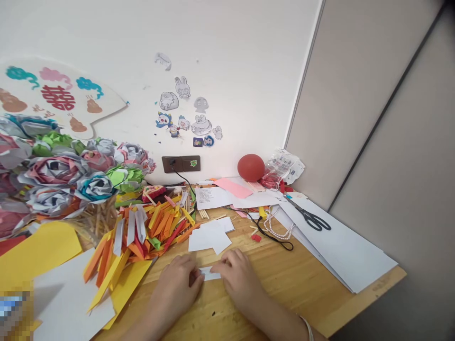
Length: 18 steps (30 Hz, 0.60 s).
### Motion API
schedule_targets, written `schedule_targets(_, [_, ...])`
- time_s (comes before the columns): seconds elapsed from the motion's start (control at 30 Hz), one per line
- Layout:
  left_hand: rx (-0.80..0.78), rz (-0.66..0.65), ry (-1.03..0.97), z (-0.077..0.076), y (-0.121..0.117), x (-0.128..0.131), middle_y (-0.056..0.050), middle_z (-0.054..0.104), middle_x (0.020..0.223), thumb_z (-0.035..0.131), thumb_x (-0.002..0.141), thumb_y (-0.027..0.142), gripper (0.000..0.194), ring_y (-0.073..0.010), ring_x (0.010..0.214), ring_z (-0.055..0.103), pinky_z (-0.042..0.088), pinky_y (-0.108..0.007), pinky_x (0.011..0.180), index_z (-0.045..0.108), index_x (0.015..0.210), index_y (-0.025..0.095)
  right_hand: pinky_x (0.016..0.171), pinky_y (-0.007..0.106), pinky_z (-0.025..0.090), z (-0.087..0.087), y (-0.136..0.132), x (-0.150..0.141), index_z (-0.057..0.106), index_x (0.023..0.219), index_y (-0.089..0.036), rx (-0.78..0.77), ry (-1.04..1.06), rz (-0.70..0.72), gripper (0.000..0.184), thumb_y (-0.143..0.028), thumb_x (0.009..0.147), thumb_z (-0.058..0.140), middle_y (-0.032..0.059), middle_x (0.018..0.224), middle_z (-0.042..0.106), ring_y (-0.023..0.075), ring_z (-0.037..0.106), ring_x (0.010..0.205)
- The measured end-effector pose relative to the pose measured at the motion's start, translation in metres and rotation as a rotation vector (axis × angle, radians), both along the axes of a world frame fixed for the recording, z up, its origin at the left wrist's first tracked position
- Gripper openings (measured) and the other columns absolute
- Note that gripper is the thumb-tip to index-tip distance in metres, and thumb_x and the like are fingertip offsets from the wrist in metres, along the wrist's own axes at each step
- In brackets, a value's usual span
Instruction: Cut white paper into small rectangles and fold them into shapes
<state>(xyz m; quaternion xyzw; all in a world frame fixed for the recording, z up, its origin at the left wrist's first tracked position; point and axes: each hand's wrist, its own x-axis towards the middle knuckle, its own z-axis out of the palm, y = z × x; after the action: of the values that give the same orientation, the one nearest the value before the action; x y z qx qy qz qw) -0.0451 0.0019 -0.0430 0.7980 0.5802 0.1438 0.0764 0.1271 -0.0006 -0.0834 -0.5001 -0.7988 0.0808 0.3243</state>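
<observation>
A small folded piece of white paper (pixel 211 273) lies flat on the wooden table (pixel 284 279) in front of me. My left hand (pixel 179 284) is closed at the paper's left end, thumb and fingers pressed on it. From the right side my right hand (pixel 239 279) holds the other end, its fingers curled and fingertips on the paper. Parts of the paper are hidden under both hands. Just beyond the fingers rest several cut white paper pieces (pixel 209 237), overlapping each other.
Folded orange and yellow paper strips (pixel 170 222) are heaped at left, beside paper flowers (pixel 53 173) and yellow sheets (pixel 42 246). Black scissors (pixel 313 220) lie on white sheets (pixel 355 251) at right. A red balloon (pixel 250 167) and a black cord (pixel 270 236) are farther back.
</observation>
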Motion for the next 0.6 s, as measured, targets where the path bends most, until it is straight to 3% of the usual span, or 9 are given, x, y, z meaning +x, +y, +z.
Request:
schedule_targets(0.1, [0.004,-0.004,-0.013,0.0,0.0,-0.001,-0.003,0.061,0.073,0.048,0.077,0.019,0.017,-0.0212,0.076,0.057,0.04,-0.03,0.067,0.057,0.063,0.019,0.071,0.027,0.036,-0.003,-0.002,0.001,0.065,0.085,-0.025,0.05,-0.046,0.041,0.006,-0.021,0.081,0.064,0.0007,0.087,0.056,0.017,0.048,0.083])
schedule_targets(0.2, [0.008,-0.007,-0.028,0.001,-0.001,-0.002,-0.003,0.061,0.072,0.049,0.076,0.019,0.016,-0.0205,0.075,0.057,0.04,-0.03,0.067,0.057,0.062,0.019,0.075,0.029,0.035,0.001,-0.005,0.013,0.068,0.089,-0.03,0.1,-0.138,0.153,0.022,-0.012,0.079,0.062,0.0009,0.095,0.054,0.018,0.046,0.09])
schedule_targets(0.4, [-0.01,0.023,-0.061,0.004,-0.002,-0.005,-0.001,0.061,0.071,0.053,0.074,0.022,0.013,-0.02,0.075,0.057,0.039,-0.028,0.065,0.056,0.062,0.02,0.07,0.031,0.036,0.013,-0.01,0.037,0.07,0.09,-0.026,0.063,-0.15,0.153,0.034,-0.002,0.071,0.057,0.0027,0.091,0.056,0.0184,0.047,0.085])
schedule_targets(0.53, [0.018,0.076,-0.041,0.001,0.0,-0.011,0.0,0.06,0.068,0.059,0.072,0.029,0.014,-0.0203,0.07,0.057,0.038,-0.028,0.062,0.053,0.063,0.02,0.074,0.033,0.038,0.014,-0.01,0.035,0.068,0.089,-0.022,0.127,-0.173,0.223,0.032,-0.001,0.07,0.053,0.0038,0.099,0.059,0.0196,0.047,0.089])
schedule_targets(0.6, [0.068,0.039,-0.025,-0.002,0.0,-0.013,-0.001,0.061,0.073,0.06,0.073,0.027,0.009,-0.0201,0.072,0.057,0.04,-0.028,0.063,0.055,0.069,0.02,0.077,0.033,0.038,0.013,-0.008,0.033,0.065,0.088,-0.019,0.177,-0.197,0.291,0.027,0.0,0.074,0.05,0.0047,0.102,0.061,0.0197,0.048,0.09])
